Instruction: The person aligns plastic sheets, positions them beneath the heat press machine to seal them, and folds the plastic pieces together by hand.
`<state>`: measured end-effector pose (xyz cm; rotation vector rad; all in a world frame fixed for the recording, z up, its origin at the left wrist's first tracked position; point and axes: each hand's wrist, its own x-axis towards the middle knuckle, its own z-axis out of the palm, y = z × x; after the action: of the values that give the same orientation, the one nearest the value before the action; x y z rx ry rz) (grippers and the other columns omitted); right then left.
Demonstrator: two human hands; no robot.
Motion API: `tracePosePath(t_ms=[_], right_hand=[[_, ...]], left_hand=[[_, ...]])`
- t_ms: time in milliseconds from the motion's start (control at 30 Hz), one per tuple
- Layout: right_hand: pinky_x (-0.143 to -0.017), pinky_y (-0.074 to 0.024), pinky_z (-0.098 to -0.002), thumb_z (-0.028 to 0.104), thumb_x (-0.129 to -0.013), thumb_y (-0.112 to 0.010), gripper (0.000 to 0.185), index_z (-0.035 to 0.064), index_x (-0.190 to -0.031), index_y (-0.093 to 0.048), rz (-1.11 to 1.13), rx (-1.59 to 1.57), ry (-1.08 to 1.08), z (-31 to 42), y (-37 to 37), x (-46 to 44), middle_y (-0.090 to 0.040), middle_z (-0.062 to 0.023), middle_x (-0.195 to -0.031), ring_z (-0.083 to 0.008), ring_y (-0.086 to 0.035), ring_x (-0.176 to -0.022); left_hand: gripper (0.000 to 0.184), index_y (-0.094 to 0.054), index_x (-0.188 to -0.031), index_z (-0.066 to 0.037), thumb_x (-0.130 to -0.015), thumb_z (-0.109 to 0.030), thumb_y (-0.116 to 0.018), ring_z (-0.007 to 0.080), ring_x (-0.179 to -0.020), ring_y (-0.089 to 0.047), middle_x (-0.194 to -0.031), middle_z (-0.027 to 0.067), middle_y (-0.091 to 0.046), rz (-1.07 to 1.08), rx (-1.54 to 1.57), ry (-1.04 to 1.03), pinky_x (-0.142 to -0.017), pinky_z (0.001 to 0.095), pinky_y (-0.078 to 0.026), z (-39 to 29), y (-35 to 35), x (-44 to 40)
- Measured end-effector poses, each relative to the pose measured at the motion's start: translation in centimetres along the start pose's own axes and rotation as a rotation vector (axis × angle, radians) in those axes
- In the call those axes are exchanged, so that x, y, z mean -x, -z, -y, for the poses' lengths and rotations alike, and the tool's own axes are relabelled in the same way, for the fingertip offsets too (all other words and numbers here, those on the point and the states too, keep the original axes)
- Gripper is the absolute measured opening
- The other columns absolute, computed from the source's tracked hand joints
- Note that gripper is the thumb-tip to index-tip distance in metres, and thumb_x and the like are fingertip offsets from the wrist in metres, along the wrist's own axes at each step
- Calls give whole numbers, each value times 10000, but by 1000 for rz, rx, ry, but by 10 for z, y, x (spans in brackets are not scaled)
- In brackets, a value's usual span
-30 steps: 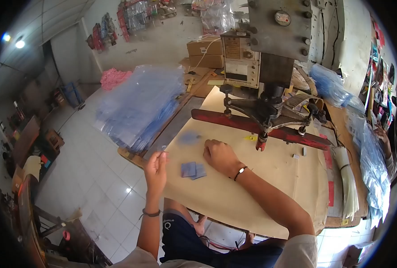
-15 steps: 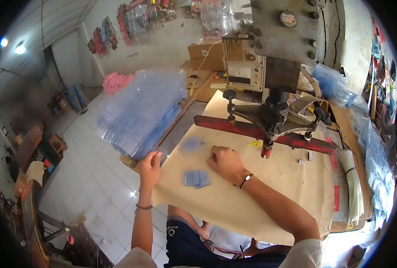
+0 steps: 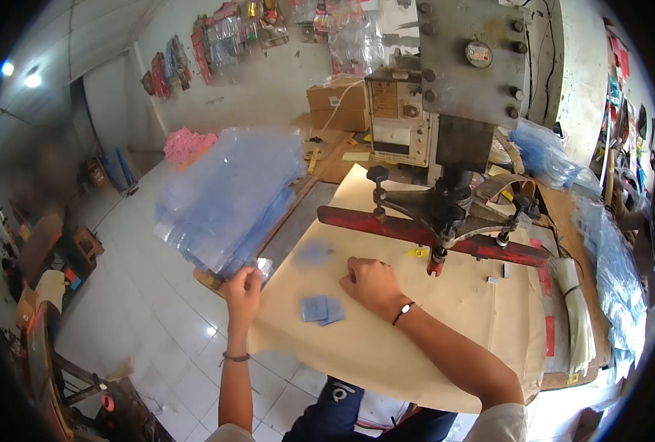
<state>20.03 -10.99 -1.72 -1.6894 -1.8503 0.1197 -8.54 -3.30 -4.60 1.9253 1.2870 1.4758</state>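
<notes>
My left hand is at the near corner of a pile of bluish clear plastic sheets, its thumb and fingers pinched together on a shiny plastic sheet corner. Over the brown paper on the worktable rests my right hand, its fingers curled in; whatever they may hold is hidden. Just left of that hand lie two small blue plastic squares, partly overlapping. A blurry blue patch shows farther back on the paper.
A press machine stands over the table, its red bar above the paper. Behind it are a control box and cardboard boxes. A tied bundle of pale strips and blue plastic lie at right.
My view has tipped up slightly, so the scene sits lower. My left hand has drawn back a little, and a shiny plastic corner now shows at its fingertips. My right hand stays nearly in place.
</notes>
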Motion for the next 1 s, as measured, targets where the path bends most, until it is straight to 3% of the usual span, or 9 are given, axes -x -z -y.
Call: tracePosePath(t_ms=[133,333,400,700,1000], right_hand=[[-715,-566,-481,262,-864,-670,200,65,-831,-666,67,-41,58,2,8,1,-718,-147,-776,-370,-703,-728],[-702,-565,-478,277,-858,-668,204,77,-822,-672,99,-23,126,5,4,3,-719,-141,-755,-358,-713,-716],[-698,-569,-484,294,-869,-653,218,78,-847,-680,90,13,79,9,7,2,-730,-147,-767,-354,-721,-721],[-702,-561,-475,296,-859,-661,213,86,-821,-672,112,-6,9,5,9,4,-719,-118,-745,-353,-708,-712],[-718,-565,-509,303,-886,-622,234,76,-871,-676,80,-23,90,0,4,2,-733,-161,-794,-370,-726,-766]], left_hand=[[103,-684,-909,-4,-939,-88,-631,62,-600,-516,-646,-8,-589,73,38,50,-568,262,-402,12,5,-7],[216,-634,-827,-7,-984,-153,-605,47,-641,-491,-702,-32,-574,118,230,242,-593,241,-374,10,8,-16],[249,-592,-768,-29,-988,-145,-597,50,-624,-443,-675,-40,-517,120,243,232,-579,250,-340,9,8,-16],[241,-585,-765,-23,-983,-126,-588,38,-624,-420,-674,-38,-503,63,275,203,-569,252,-318,11,3,-13],[204,-589,-778,-9,-966,-88,-571,39,-601,-419,-665,-41,-503,56,228,137,-545,257,-316,19,0,-15]])
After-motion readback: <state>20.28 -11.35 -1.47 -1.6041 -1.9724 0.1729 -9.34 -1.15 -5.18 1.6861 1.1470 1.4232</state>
